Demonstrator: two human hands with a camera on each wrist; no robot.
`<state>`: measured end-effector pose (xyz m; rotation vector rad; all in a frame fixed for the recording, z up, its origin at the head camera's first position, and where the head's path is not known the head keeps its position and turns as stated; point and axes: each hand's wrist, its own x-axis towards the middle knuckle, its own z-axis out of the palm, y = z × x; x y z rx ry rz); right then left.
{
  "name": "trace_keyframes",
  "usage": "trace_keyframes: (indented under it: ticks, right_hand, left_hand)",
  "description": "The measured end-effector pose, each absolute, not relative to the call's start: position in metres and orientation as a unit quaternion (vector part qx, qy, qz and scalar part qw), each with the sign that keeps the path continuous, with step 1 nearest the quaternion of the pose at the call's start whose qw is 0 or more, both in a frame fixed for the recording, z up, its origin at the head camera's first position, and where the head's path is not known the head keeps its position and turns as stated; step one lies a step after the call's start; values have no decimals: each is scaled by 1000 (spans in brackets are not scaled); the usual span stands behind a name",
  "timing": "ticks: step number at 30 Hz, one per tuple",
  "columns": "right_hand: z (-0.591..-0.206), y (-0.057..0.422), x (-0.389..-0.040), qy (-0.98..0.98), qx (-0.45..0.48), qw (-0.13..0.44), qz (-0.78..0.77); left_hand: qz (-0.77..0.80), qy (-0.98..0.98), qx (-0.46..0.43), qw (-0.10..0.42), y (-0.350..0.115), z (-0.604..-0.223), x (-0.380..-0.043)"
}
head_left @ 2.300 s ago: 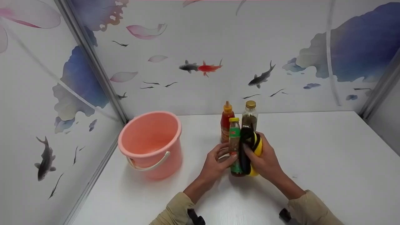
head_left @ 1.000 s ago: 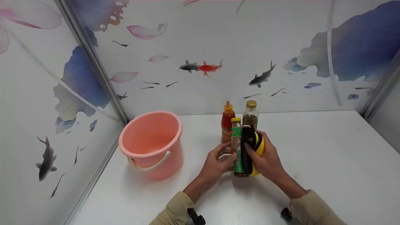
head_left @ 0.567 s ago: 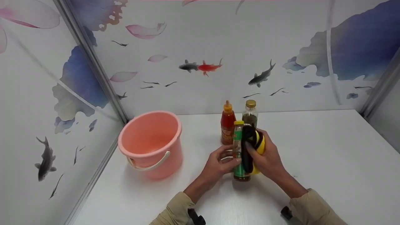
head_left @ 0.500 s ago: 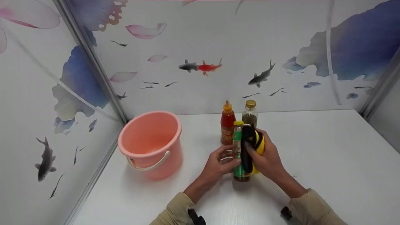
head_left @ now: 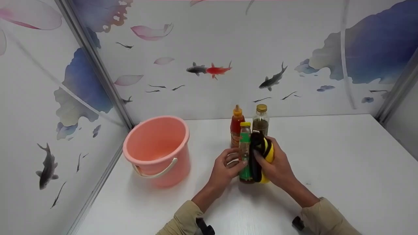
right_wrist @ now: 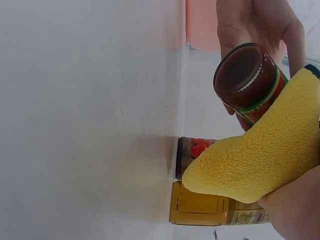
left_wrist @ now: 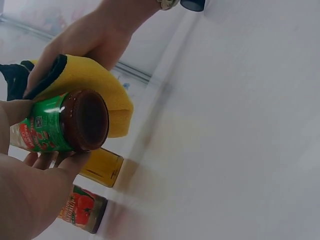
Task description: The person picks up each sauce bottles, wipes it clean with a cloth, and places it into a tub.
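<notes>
My left hand (head_left: 222,168) grips a slim glass sauce bottle (head_left: 245,140) with a yellow cap and green label, its thumb across the front. The dark base of the bottle (left_wrist: 90,120) shows in the left wrist view, lifted off the table. My right hand (head_left: 280,164) holds a folded yellow and black cloth (head_left: 257,163) against the bottle's right side, thumb on the black face. In the right wrist view the fluffy yellow side of the cloth (right_wrist: 255,155) covers part of the label. Most of the right fingers are hidden behind the cloth.
Just behind stand a red sauce bottle (head_left: 236,125) with an orange nozzle cap and a gold-capped glass bottle (head_left: 260,122). A pink bucket (head_left: 183,163) with a white handle is at left on the white table (head_left: 339,163). Printed walls border the table.
Over the last half second the bottle has shifted slightly left and up in the head view, the left hand moving with it. The right hand and cloth have shifted slightly left too.
</notes>
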<state>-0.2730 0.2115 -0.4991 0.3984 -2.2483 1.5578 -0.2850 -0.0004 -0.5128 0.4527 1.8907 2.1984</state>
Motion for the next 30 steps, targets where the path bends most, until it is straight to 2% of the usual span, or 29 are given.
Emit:
trace_keyframes:
  ticks: [13, 30]
  right_hand:
    - [-503, 209, -273, -808, 151, 135, 553]
    - [-498, 211, -272, -807, 151, 161, 547]
  left_hand:
    - [764, 627, 137, 68, -3, -515, -289]
    - [727, 661, 170, 75, 0, -511, -284]
